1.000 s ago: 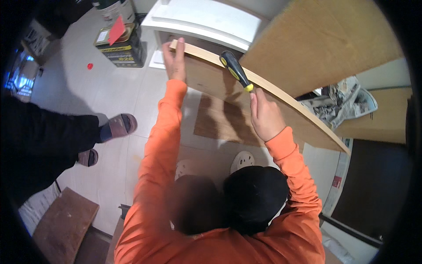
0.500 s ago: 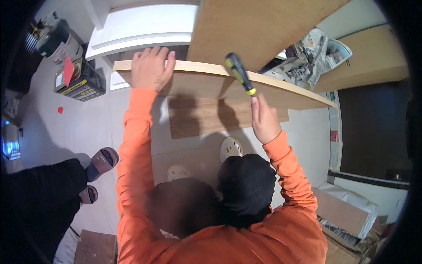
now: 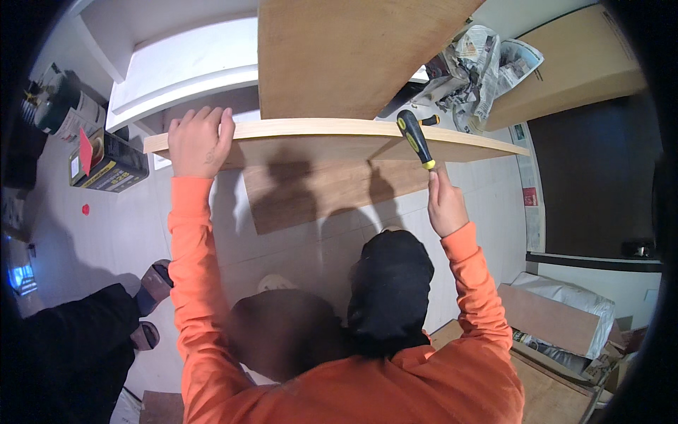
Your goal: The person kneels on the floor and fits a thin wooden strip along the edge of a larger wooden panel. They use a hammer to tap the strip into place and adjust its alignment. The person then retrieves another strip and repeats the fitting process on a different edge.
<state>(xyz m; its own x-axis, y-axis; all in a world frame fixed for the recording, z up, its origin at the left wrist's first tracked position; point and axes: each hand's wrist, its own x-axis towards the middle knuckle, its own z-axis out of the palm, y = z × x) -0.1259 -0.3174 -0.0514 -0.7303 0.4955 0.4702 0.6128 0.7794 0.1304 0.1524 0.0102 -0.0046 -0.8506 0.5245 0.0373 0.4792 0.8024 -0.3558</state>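
Note:
A wooden board (image 3: 318, 127) stands on edge across the space before me, its pale long edge facing up. My left hand (image 3: 201, 143) grips its left end, with the fingers hooked over the top edge. My right hand (image 3: 446, 205) is closed around the shaft end of a black and yellow screwdriver (image 3: 415, 139). The screwdriver's handle points up and away, overlapping the board's edge toward the right; whether they touch I cannot tell. Just behind the handle shows a small black and orange piece (image 3: 430, 121), mostly hidden.
A flat wooden panel (image 3: 282, 205) lies on the floor under the board. Beyond stand a white cabinet (image 3: 191, 60) and a large brown panel (image 3: 339, 56). Crumpled newspaper (image 3: 477, 63) and a cardboard box (image 3: 565, 71) are far right. A square tin (image 3: 116, 166) and another person's sandalled feet (image 3: 157, 283) are left.
My right hand and the screwdriver have moved right along the board. My left hand still grips the left end. The whole view has shifted, with the board's left end now further left and lower.

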